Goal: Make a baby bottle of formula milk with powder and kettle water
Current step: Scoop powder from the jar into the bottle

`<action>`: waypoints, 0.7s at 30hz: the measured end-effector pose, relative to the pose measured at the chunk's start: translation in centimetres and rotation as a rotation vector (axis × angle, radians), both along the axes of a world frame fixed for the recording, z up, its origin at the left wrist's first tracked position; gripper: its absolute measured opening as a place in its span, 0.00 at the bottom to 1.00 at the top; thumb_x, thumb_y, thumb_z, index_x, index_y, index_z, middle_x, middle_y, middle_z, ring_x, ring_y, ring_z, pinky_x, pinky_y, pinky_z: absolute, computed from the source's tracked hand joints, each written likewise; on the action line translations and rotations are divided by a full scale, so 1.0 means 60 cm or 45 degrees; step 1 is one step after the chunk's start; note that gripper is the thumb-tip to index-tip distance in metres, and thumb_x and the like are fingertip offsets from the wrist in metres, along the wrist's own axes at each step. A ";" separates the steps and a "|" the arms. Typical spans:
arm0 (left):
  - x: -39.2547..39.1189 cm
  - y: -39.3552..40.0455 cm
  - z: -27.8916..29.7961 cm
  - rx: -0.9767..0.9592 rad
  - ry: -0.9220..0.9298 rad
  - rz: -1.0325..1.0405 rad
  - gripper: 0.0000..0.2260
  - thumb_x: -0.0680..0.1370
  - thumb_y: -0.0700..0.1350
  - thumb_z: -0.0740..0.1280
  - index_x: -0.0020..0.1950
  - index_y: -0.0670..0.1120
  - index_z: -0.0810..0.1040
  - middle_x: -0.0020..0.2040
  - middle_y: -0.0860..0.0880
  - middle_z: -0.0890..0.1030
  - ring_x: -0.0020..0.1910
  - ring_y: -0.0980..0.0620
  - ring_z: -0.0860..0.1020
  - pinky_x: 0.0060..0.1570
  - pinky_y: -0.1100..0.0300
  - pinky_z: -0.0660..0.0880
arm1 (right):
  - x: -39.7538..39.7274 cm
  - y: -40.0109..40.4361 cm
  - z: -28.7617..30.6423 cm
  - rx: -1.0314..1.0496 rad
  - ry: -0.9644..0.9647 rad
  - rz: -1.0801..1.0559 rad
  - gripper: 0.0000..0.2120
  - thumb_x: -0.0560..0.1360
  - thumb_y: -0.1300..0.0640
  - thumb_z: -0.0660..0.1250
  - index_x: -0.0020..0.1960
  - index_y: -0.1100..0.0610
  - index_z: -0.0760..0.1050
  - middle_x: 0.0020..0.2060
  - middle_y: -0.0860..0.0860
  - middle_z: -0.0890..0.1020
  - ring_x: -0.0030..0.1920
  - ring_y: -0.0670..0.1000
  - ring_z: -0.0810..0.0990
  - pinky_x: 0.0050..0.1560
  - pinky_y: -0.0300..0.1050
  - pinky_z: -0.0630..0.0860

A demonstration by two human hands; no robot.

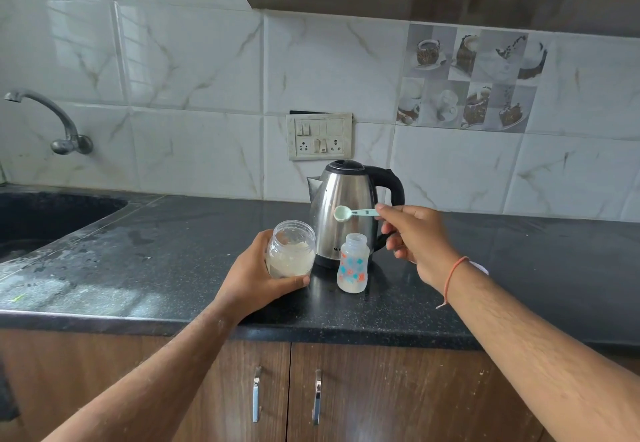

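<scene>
The left hand (258, 277) grips the powder jar (291, 249). The right hand (414, 244) pinches the scoop (353, 213) above the baby bottle (353, 265), mid-tabletop by the kettle (346, 209). The small neck could make powder spill.

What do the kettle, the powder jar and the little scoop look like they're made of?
Silver kettle: brushed steel, streaky reflections; black handle likely plastic. Clear powder jar: see-through, probably plastic, possibly glass. Pale green scoop: matte plastic, by its look.
</scene>
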State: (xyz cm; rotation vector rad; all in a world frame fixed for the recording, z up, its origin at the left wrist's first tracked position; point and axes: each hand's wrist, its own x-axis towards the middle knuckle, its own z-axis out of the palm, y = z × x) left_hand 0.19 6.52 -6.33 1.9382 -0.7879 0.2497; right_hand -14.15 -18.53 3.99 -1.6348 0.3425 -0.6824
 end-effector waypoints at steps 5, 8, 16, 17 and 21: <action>-0.004 0.001 0.001 -0.007 -0.026 -0.007 0.44 0.61 0.65 0.86 0.73 0.64 0.71 0.62 0.65 0.83 0.62 0.62 0.82 0.64 0.51 0.82 | 0.017 0.055 0.009 -0.616 -0.117 0.099 0.10 0.81 0.49 0.75 0.46 0.53 0.88 0.31 0.48 0.84 0.27 0.47 0.79 0.31 0.42 0.76; -0.010 0.000 0.004 0.003 -0.074 -0.001 0.43 0.62 0.61 0.87 0.73 0.65 0.71 0.62 0.66 0.83 0.61 0.63 0.81 0.63 0.52 0.82 | 0.029 0.087 0.002 -1.266 -0.094 0.029 0.10 0.80 0.44 0.73 0.46 0.48 0.89 0.35 0.42 0.87 0.34 0.42 0.83 0.40 0.43 0.82; -0.014 0.000 0.007 0.021 -0.141 0.008 0.42 0.63 0.58 0.87 0.72 0.65 0.69 0.61 0.65 0.83 0.59 0.60 0.83 0.59 0.52 0.82 | 0.058 0.136 -0.025 -1.911 0.072 -0.040 0.16 0.84 0.38 0.64 0.57 0.43 0.88 0.48 0.45 0.89 0.50 0.53 0.85 0.49 0.48 0.81; -0.014 0.000 0.007 0.022 -0.148 0.012 0.42 0.63 0.58 0.87 0.72 0.65 0.69 0.61 0.65 0.83 0.59 0.60 0.83 0.59 0.53 0.82 | 0.058 0.139 -0.026 -1.900 0.081 -0.045 0.16 0.84 0.38 0.64 0.57 0.43 0.88 0.48 0.45 0.89 0.50 0.52 0.85 0.49 0.47 0.80; -0.014 0.000 0.008 0.010 -0.159 0.022 0.43 0.63 0.58 0.87 0.73 0.63 0.70 0.62 0.64 0.83 0.59 0.60 0.83 0.59 0.54 0.81 | 0.058 0.149 -0.028 -1.790 0.108 -0.023 0.16 0.83 0.38 0.65 0.54 0.45 0.89 0.43 0.46 0.88 0.46 0.53 0.85 0.49 0.49 0.82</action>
